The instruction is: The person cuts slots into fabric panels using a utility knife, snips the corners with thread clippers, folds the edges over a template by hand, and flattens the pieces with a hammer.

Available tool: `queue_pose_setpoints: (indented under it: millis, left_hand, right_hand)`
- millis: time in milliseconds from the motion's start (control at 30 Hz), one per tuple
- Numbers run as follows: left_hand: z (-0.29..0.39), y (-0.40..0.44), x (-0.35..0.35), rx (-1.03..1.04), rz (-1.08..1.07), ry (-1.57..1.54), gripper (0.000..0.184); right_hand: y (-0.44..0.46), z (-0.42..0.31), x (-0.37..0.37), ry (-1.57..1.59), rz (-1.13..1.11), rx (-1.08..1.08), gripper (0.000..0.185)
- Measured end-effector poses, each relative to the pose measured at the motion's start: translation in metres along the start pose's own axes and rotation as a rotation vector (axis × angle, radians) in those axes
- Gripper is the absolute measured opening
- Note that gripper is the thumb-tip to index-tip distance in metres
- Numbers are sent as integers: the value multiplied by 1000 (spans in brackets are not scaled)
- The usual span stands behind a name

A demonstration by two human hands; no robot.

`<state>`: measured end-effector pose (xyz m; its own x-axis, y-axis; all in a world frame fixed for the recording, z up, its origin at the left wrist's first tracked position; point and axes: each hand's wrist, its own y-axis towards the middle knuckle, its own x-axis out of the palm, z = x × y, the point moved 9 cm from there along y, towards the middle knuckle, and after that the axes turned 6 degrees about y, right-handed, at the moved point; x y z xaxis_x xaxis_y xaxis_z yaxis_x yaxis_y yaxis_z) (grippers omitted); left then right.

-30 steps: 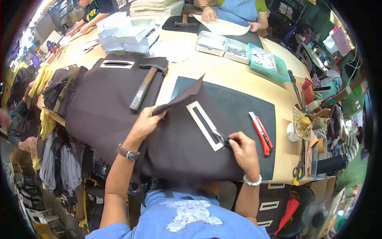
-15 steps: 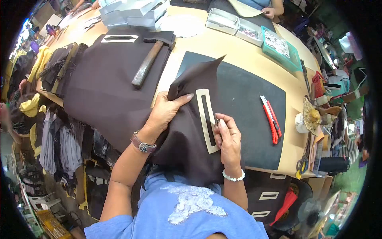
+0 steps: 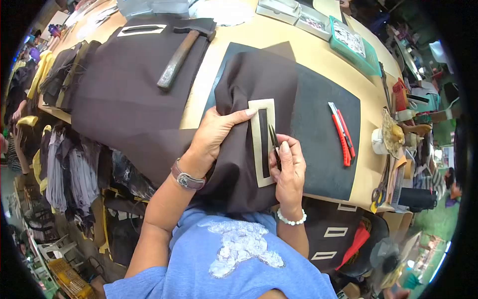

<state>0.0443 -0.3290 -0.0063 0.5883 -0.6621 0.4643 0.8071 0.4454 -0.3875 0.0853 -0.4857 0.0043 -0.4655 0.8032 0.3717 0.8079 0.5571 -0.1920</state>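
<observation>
My left hand (image 3: pixel 214 130) grips a dark brown fabric piece (image 3: pixel 264 74), its thumb pressing the upper left corner of a cream rectangular frame (image 3: pixel 257 149). A narrow dark slot (image 3: pixel 264 142) runs down the middle of that frame. My right hand (image 3: pixel 290 169) is closed around small dark thread snips (image 3: pixel 273 137). Their pointed tips point up, over the frame's right side; whether they touch it I cannot tell. Part of the snips is hidden by my fingers. The fabric hangs in folds toward my lap.
A black cutting mat (image 3: pixel 326 129) lies under the fabric, with red utility knives (image 3: pixel 342 134) on it. At left, a hammer (image 3: pixel 178 60) rests on stacked brown fabric (image 3: pixel 129 79). Boxes (image 3: pixel 313 24) and a teal basket (image 3: pixel 354 45) stand at the back; scissors (image 3: pixel 379 195) hang at the right edge.
The snips' pointed blades now show above my right fingers. My left thumb has come onto the frame's corner, and the fabric's upper part is spread wider over the mat. The camera view has shifted slightly.
</observation>
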Motion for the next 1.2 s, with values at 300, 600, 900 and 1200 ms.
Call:
queue_pose_setpoints:
  millis: [300,600,900,1200]
  left_hand:
    - [-7,-15,-3,-12,126,-54,30]
    - [15,-26,12,170,-37,-15,18]
    - [17,-28,12,222,-46,32,16]
    - [9,-32,16,263,30,-57,17]
  right_hand:
    - [4,4,2,-1,-12,59,18]
    - [11,-4,10,126,-27,29,18]
    - [12,-3,10,112,2,44,18]
    - [-1,-21,9,-107,54,-99,18]
